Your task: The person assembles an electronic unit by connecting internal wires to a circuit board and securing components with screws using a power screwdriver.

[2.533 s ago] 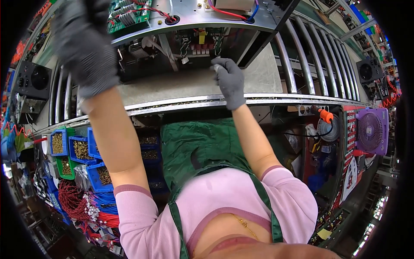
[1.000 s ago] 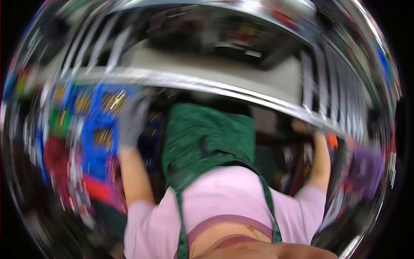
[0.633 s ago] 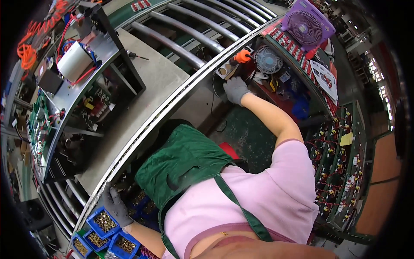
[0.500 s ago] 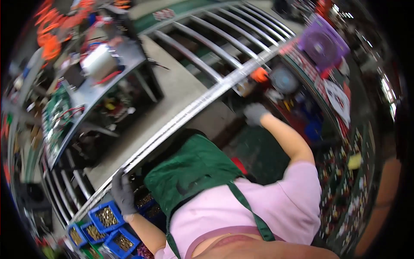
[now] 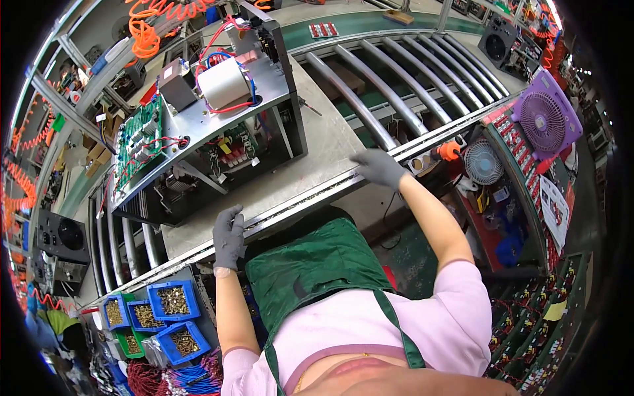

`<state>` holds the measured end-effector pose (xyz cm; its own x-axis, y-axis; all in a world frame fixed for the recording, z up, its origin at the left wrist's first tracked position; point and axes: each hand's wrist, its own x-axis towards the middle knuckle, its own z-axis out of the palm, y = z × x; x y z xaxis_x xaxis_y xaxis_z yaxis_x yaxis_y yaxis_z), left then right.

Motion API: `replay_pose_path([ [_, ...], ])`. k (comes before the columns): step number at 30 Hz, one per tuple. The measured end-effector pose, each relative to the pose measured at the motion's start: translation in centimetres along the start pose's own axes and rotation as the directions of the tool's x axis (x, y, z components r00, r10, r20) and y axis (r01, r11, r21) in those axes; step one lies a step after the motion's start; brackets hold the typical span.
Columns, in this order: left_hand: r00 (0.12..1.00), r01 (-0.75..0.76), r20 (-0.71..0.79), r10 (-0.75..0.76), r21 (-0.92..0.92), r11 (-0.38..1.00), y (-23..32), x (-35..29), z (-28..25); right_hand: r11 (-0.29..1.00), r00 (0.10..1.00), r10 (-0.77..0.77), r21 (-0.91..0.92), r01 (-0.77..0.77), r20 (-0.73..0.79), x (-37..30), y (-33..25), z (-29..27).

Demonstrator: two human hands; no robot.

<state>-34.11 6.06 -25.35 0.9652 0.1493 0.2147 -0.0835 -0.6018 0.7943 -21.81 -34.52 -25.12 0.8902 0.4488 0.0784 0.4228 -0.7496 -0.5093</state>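
Note:
An open metal chassis (image 5: 218, 125) stands on the grey worktable (image 5: 310, 165), with a green circuit board, a white wound component and red and blue wires on top. My left hand (image 5: 228, 239), in a grey glove, rests on the table's front rail, fingers loosely spread, holding nothing. My right hand (image 5: 378, 166), also gloved, lies flat at the table's right front edge near the metal rollers (image 5: 396, 86), and I see nothing in it. Both hands are apart from the chassis.
Blue bins of brass screws (image 5: 173, 303) and a green bin sit lower left. An orange-handled tool (image 5: 448, 150), a small grey fan (image 5: 483, 162) and a purple fan (image 5: 545, 121) stand right. Orange coiled hoses (image 5: 148, 33) hang above. A black box (image 5: 63, 234) sits far left.
The view swung round and steadied. My right hand came back from the orange tool area to the table edge. My left hand rose from the blue bins to the front rail.

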Motion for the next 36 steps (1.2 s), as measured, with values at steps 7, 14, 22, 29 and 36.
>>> replay_pose_path([
  [7, 0.986, 0.064, 0.142, -0.091, 0.185, 0.981, -2.2, 0.4, 2.7, 0.981, 0.966, 0.192, -0.002, -0.195, -0.175, 21.4, -0.7, 3.2],
  [14, 0.983, 0.116, 0.112, -0.143, 0.221, 0.968, -2.0, 0.5, 3.5, 0.917, 0.908, 0.385, -0.037, -0.396, -0.166, 30.1, 0.1, 5.2],
  [22, 0.973, 0.2, 0.118, -0.197, -0.013, 0.98, -2.1, 0.5, 3.8, 0.248, 0.841, 0.541, 0.95, -0.192, 0.029, 20.4, 3.9, 4.8],
  [29, 0.89, -0.158, 0.389, 0.237, -0.225, 0.961, 11.6, 4.1, 8.8, 0.051, 0.853, 0.483, 0.979, 0.199, -0.198, -0.1, -8.5, 1.4],
  [36, 0.668, 0.179, 0.675, 0.314, -0.554, 0.813, 15.8, 0.7, 7.1, 0.528, 0.982, 0.123, 0.847, 0.06, -0.146, -8.2, -13.8, 4.7],
])
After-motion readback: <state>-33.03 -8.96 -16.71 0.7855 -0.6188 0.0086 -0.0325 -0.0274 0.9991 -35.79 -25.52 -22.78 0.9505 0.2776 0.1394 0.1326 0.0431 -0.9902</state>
